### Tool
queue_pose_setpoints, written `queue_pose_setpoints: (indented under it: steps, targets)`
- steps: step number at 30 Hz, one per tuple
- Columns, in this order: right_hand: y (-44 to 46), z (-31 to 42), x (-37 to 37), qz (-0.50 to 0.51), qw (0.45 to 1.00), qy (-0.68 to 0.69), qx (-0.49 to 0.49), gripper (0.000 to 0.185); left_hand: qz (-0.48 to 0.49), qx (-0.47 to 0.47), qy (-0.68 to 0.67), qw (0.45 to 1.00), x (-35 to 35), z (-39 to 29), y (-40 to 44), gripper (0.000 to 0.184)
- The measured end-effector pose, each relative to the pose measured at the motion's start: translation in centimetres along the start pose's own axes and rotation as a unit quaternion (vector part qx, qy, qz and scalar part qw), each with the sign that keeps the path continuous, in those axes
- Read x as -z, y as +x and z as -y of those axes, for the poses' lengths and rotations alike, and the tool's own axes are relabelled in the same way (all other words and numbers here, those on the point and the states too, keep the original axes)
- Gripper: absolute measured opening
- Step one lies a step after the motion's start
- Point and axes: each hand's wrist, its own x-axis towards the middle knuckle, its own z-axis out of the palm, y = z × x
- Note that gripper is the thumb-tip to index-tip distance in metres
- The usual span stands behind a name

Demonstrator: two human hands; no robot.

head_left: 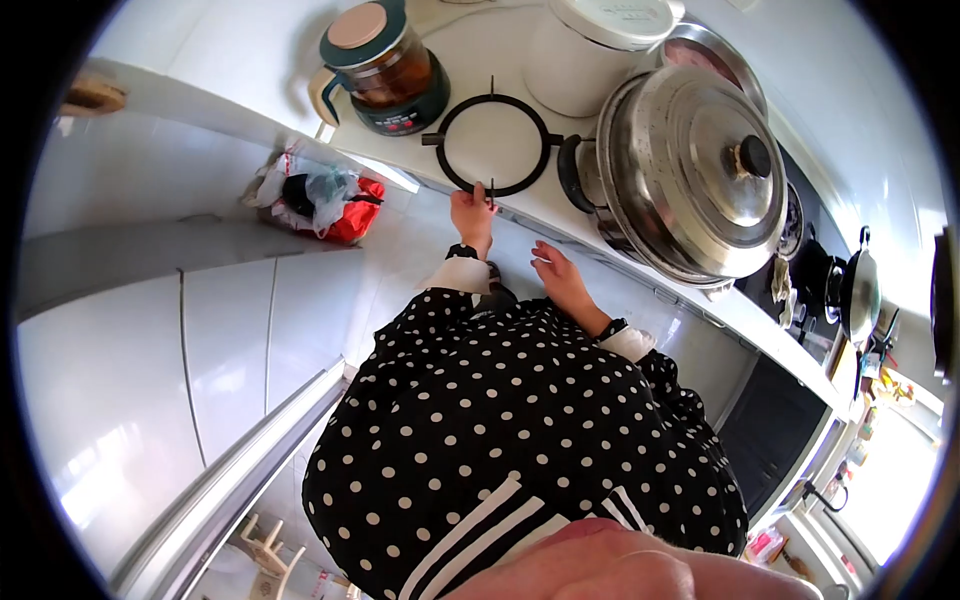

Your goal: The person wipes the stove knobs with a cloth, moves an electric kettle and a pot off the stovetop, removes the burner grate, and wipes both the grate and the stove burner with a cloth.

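Touching hand: the left hand (474, 217) reaches the near edge of the black ring (490, 98), fingers partly curled and meeting it by its near prong; whether they close around it cannot be told.
Free hand: the right hand (560, 275) hangs near the ring, on its near right side, loosely open, fingers slightly bent, holding nothing.
Black ring: lies on the white counter (465, 20), with short prongs sticking out around its rim.
Glass kettle: the kettle (390, 75), holding amber liquid, stands just left of the ring on a dark green base (400, 120).
White container: the lidded container (570, 65) stands beyond the ring, to its right.
Steel pot: the large lidded pot (690, 190) sits right of the ring, its black side handle (573, 175) pointing towards it.
Metal bowl: the bowl (735, 62) is farther right of the ring, behind the pot, partly hidden.
Plastic bags: the bags (335, 200), clear and red, lie left of the ring, below counter level.
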Motion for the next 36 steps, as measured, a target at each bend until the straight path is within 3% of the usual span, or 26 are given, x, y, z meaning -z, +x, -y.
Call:
queue_pose_setpoints:
  steps: [5, 8, 11, 14, 16, 18, 19, 20, 22, 25, 26, 28, 31, 34, 36]
  targets:
    - [-4.8, 1.6, 3.7, -0.018, 0.947, 0.288, -0.139, 0.05, -0.006, 0.054, 0.037, 0.998, 1.8, 0.6, 0.4, 0.031]
    - [-7.9, -0.6, 8.1, 0.018, 0.814, 0.569, -0.115, 0.058, -0.007, 0.158, 0.029, 0.987, 3.4, 0.2, -2.2, 0.038]
    - [-12.2, -2.9, 13.3, 0.013, 0.722, 0.691, -0.04, 0.06, 0.122, 0.18, 0.081, 0.973, 4.1, 2.1, -6.6, 0.04]
    - [-16.7, -5.4, 18.7, -0.011, 0.684, 0.73, 0.019, 0.06, 0.267, 0.207, 0.162, 0.927, -0.3, 2.3, -14.5, 0.04]
    - [-20.0, -7.6, 22.8, -0.055, 0.726, 0.685, -0.002, 0.057, 0.355, 0.207, 0.191, 0.891, -4.4, 3.5, -20.6, 0.037]
    - [-22.1, -9.8, 26.0, -0.097, 0.757, 0.646, -0.012, 0.056, 0.449, 0.139, 0.312, 0.826, -9.1, 4.6, -26.5, 0.029]
    - [-23.2, -11.9, 27.9, -0.117, 0.77, 0.627, -0.015, 0.038, 0.494, 0.051, 0.342, 0.798, -11.5, 6.0, -28.7, 0.025]
    - [-24.2, -12.5, 29.1, -0.178, 0.809, 0.56, -0.01, 0.032, 0.533, -0.033, 0.368, 0.761, -13.7, 7.4, -30.5, 0.023]
    - [-26.6, -12.1, 31.5, -0.29, 0.866, 0.408, -0.014, 0.024, 0.524, -0.186, 0.339, 0.759, -18.8, 7.5, -35.0, 0.034]
    - [-28.0, -11.4, 34.7, -0.331, 0.881, 0.338, -0.015, 0.031, 0.415, -0.439, 0.379, 0.701, -24.7, 7.6, -37.1, 0.046]
    - [-28.1, -11.6, 35.5, -0.341, 0.885, 0.316, -0.015, 0.034, 0.402, -0.447, 0.418, 0.681, -25.7, 8.3, -36.4, 0.055]
    - [-27.3, -12.9, 37.7, -0.363, 0.894, 0.263, -0.004, 0.032, 0.368, -0.498, 0.466, 0.632, -27.4, 9.1, -35.1, 0.055]
    - [-25.6, -13.3, 40.9, -0.418, 0.903, 0.1, 0.023, 0.025, 0.37, -0.491, 0.467, 0.635, -28.7, 9.1, -34.7, 0.048]
    - [-23.2, -12.3, 44.9, -0.455, 0.886, -0.026, 0.084, 0.03, 0.391, -0.465, 0.44, 0.661, -31.4, 9.8, -35.6, 0.046]
    - [-20.4, -12.8, 48.0, -0.478, 0.835, -0.225, 0.155, 0.036, 0.406, -0.465, 0.419, 0.666, -33.1, 10.6, -36.4, 0.046]
